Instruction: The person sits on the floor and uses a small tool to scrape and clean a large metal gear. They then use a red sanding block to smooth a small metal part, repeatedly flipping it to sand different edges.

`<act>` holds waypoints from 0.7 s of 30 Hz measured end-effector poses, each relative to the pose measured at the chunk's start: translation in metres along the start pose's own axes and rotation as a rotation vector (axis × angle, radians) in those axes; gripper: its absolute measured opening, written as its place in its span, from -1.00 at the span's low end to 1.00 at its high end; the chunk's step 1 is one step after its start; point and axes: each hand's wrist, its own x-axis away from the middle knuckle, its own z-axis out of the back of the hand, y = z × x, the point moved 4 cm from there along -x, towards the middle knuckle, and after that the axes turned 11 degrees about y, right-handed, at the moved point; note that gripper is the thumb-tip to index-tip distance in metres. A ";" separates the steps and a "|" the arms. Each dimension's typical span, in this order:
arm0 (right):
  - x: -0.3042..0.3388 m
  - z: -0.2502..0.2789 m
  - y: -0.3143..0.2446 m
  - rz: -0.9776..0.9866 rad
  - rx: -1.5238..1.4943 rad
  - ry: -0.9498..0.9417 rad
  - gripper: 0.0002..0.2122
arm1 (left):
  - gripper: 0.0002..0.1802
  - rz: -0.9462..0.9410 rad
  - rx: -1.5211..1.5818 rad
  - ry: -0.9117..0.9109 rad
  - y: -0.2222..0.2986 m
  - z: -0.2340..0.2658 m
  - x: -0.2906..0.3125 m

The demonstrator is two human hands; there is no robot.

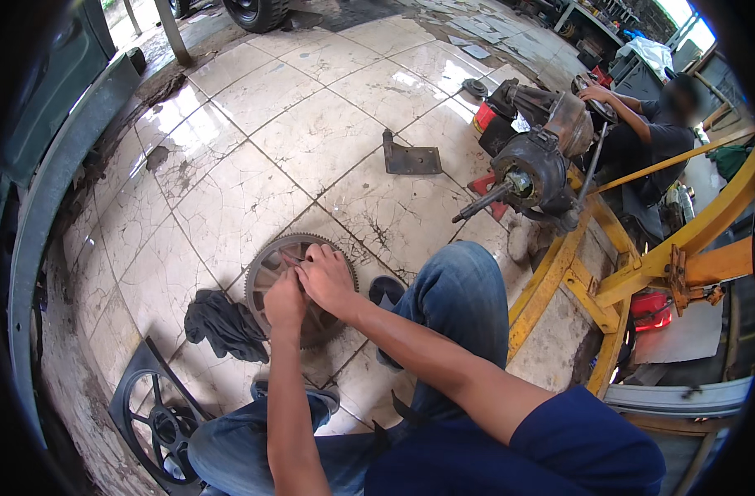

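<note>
A round metal flywheel (315,331) with a toothed rim lies on the tiled floor in front of me. Both of my hands are over its upper middle, close together. My left hand (285,301) is closed, its fingers curled at the wheel's face. Bent over beside it, my right hand (328,279) has its fingertips pressed together near the left thumb. A small thin item seems to be between the fingers, but its kind is too small to tell. A dark crumpled cloth (224,326) rests against the wheel's left side.
A black spoked plastic frame (150,417) lies at lower left. Ahead is a dark metal bracket (414,160). At right, a greasy gear housing with a shaft (551,157) stands by a yellow steel frame (551,289). Beyond it, a co-worker (659,140) handles a round part.
</note>
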 end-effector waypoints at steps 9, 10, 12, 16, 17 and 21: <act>0.002 0.003 0.004 -0.057 0.019 -0.021 -0.77 | -0.73 -0.082 0.009 0.031 0.013 0.000 0.002; 0.001 0.004 0.004 -0.039 0.011 -0.011 -0.77 | -0.73 -0.016 0.004 0.010 0.011 0.000 -0.001; -0.006 0.002 -0.003 -0.005 -0.016 0.016 -0.78 | -0.74 0.112 -0.020 -0.032 -0.002 0.008 -0.010; 0.001 0.004 0.005 -0.072 0.023 -0.023 -0.78 | -0.75 -0.003 -0.012 0.021 0.014 -0.003 -0.001; -0.002 0.003 0.004 -0.061 0.009 0.006 -0.77 | -0.77 0.014 -0.027 -0.013 0.007 -0.003 -0.005; -0.002 0.000 -0.003 0.000 -0.012 0.019 -0.78 | -0.78 0.113 0.017 0.023 0.002 -0.001 -0.006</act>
